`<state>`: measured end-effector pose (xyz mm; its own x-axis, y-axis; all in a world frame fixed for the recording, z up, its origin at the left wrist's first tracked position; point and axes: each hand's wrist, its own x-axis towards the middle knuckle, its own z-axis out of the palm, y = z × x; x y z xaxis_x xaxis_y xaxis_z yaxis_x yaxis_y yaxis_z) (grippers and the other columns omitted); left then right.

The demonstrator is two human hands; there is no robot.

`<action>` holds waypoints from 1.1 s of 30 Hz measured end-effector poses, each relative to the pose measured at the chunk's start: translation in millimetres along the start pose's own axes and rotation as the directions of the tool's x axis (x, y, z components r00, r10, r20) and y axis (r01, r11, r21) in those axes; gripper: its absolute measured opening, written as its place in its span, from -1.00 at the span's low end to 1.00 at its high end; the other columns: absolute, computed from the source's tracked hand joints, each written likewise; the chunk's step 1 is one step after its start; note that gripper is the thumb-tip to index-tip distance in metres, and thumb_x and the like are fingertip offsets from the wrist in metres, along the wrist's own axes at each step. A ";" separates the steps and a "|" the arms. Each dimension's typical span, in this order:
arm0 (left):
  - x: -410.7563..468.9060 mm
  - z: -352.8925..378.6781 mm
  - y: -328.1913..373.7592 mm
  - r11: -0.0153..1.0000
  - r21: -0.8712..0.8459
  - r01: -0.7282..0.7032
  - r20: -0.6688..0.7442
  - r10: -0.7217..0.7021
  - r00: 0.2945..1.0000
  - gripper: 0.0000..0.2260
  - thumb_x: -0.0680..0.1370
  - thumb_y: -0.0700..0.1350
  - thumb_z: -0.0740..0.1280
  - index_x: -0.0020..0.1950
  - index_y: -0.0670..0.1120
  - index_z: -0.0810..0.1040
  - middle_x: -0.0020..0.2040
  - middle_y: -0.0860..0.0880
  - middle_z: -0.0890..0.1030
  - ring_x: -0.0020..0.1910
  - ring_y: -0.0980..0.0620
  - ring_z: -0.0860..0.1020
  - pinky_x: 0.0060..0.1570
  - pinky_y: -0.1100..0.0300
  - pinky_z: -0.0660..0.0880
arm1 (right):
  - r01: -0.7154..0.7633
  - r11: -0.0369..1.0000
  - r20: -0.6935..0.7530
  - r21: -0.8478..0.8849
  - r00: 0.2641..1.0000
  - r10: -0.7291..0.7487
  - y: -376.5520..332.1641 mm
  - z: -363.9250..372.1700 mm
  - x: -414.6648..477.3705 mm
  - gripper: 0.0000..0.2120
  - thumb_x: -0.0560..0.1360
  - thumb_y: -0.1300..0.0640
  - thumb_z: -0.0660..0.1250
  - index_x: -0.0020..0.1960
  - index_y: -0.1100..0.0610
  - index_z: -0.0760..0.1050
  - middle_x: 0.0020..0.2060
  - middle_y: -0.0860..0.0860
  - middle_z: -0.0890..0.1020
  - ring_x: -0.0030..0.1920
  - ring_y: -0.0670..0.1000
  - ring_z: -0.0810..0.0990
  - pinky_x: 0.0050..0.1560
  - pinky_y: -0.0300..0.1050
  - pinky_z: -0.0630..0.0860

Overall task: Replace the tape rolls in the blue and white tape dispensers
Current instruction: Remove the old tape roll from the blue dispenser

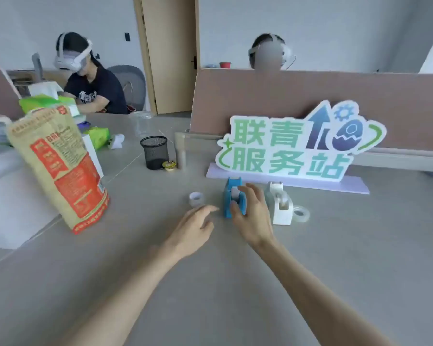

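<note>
A blue tape dispenser (231,196) stands on the grey desk, holding a pale roll. My right hand (251,216) is spread over its right side, thumb and fingers touching the body without a clear grip. My left hand (194,228) hovers just left of it, fingers loosely apart and empty. The white tape dispenser (280,206) stands to the right of the blue one. A clear tape roll (301,214) lies beside the white dispenser's right side. Another clear tape roll (196,198) lies left of the blue dispenser.
A tan and red paper bag (60,171) stands at the left. A black mesh pen cup (154,152) and a small yellow tin (169,166) sit behind. A green-lettered sign (298,148) stands against the brown partition (310,96). Two people in headsets sit beyond.
</note>
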<state>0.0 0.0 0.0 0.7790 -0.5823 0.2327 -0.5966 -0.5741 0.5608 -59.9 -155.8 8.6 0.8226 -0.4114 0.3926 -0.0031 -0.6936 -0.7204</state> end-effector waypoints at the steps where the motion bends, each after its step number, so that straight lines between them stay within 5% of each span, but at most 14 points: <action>1: -5.9 8.9 -2.0 0.998 0.048 -0.029 0.051 0.026 0.998 -0.61 0.58 -0.21 0.17 0.41 -0.06 0.40 0.34 -0.02 0.49 0.30 -0.02 0.44 0.21 0.31 0.30 | -0.041 0.999 0.003 -0.004 0.999 0.041 3.1 6.1 -6.5 -0.57 0.53 0.11 0.26 0.38 0.12 0.33 0.39 0.05 0.33 0.33 0.09 0.42 0.21 -0.15 0.35; 4: -13.9 22.7 -8.7 0.983 0.165 -0.081 0.054 0.073 0.996 -0.59 0.61 -0.15 0.12 0.47 -0.07 0.31 0.49 0.04 0.33 0.47 0.04 0.25 0.36 0.20 0.22 | -0.179 0.984 0.023 -0.014 0.984 0.179 2.4 14.0 -13.6 -0.44 0.53 0.05 0.27 0.46 0.15 0.17 0.38 0.12 0.32 0.36 0.15 0.38 0.27 -0.09 0.32; 7: -15.9 23.6 -15.8 0.978 0.198 -0.062 0.020 0.060 0.998 -0.63 0.61 -0.09 0.10 0.42 -0.04 0.37 0.49 0.07 0.33 0.46 0.05 0.28 0.34 0.14 0.29 | -0.261 0.963 0.042 -0.067 0.964 0.264 1.1 22.5 -9.4 -0.26 0.51 -0.07 0.29 0.52 0.13 0.00 0.40 0.13 0.35 0.36 0.18 0.39 0.25 0.00 0.36; 12: -16.0 24.4 -15.3 0.979 0.184 -0.092 -0.006 0.095 0.995 -0.64 0.61 -0.09 0.09 0.40 -0.03 0.41 0.47 0.07 0.36 0.44 0.06 0.29 0.34 0.13 0.31 | -0.275 0.946 0.001 -0.171 0.960 0.280 3.8 33.3 6.7 -0.54 0.47 -0.08 0.34 0.19 0.17 0.28 0.22 0.12 0.49 0.17 0.17 0.50 -0.04 -0.08 0.35; 21: -32.7 15.4 -16.2 0.991 0.134 -0.030 -0.020 0.033 0.999 -0.61 0.59 -0.09 0.13 0.44 -0.02 0.35 0.45 0.05 0.37 0.40 0.02 0.36 0.30 0.14 0.33 | -0.184 0.951 0.053 -0.246 0.978 0.203 1.2 5.5 -38.1 -0.57 0.42 -0.08 0.36 0.12 0.12 0.29 0.01 0.01 0.53 0.06 0.17 0.55 -0.08 -0.08 0.38; 26: -47.5 12.4 -14.2 0.970 -0.235 0.056 0.064 -0.042 0.997 -0.27 0.44 -0.04 0.40 0.52 0.13 0.11 0.53 0.13 0.20 0.46 0.13 0.24 0.17 0.30 0.32 | -0.157 0.985 0.176 -0.071 0.970 0.167 8.7 -33.9 -83.0 -0.48 0.33 -0.02 0.45 0.22 -0.04 0.35 0.02 -0.07 0.55 0.02 0.02 0.55 0.00 -0.13 0.46; 29: -59.2 13.8 -10.4 0.915 -0.400 0.044 0.116 0.003 0.993 -0.07 0.27 0.09 0.51 0.52 0.18 0.08 0.53 0.20 0.16 0.51 0.22 0.14 0.40 0.20 0.23 | -0.173 0.980 0.270 0.094 0.952 0.142 11.9 -53.4 -101.1 -0.49 0.26 0.12 0.47 0.16 -0.06 0.43 -0.03 -0.04 0.61 -0.05 0.01 0.61 -0.05 -0.06 0.59; 33: -66.3 10.2 -2.2 0.860 -0.506 0.065 0.200 0.043 0.979 0.00 0.17 0.11 0.56 0.52 0.12 0.14 0.45 0.20 0.34 0.42 0.27 0.28 0.38 0.22 0.25 | -0.167 0.956 0.367 0.240 0.928 0.069 13.5 -64.3 -112.6 -0.46 0.17 0.23 0.37 0.15 0.04 0.50 -0.09 0.01 0.63 -0.14 -0.07 0.60 -0.20 -0.19 0.54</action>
<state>-52.3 34.0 -24.8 0.6984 -0.7096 0.0932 -0.3647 -0.2407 0.8995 -189.2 -156.8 -8.6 0.9715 -0.2127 0.1043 -0.0035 -0.4528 -0.8916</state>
